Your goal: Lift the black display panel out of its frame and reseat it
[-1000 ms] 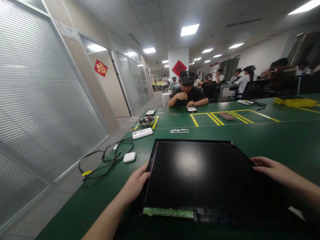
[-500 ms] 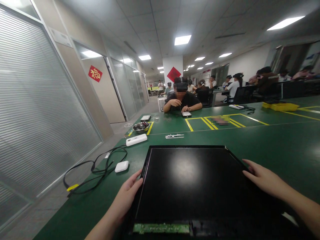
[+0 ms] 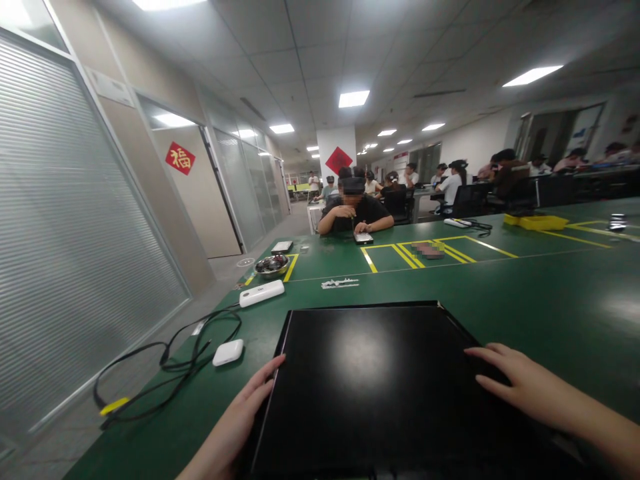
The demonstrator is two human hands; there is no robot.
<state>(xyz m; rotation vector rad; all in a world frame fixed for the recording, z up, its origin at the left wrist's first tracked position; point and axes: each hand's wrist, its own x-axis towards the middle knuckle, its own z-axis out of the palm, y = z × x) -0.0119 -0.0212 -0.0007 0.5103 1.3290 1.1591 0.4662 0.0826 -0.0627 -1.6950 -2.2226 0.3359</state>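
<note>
A black LCD screen panel [image 3: 380,393] with a thin dark frame lies in front of me, a lamp's glare on its glossy face. My left hand [image 3: 245,407] is closed on the panel's left edge, its fingertips on the rim. Against the opposite edge, my right hand [image 3: 520,380] grips with thumb and fingers somewhat apart. The undersides of both grips are hidden. The panel's near edge runs into the bottom of the view.
Left of the panel lie a white case [image 3: 228,353], a white power bank [image 3: 261,293] and a looped black cable [image 3: 165,357]. Beyond are white strips [image 3: 340,283], a metal bowl [image 3: 271,266] of small parts and a yellow tray [image 3: 535,222]. A co-worker [image 3: 357,213] sits opposite.
The view has tilted up, so the scene sits lower and the green circuit board at the panel's near edge has left the picture. My right hand has shifted nearer along the edge.
</note>
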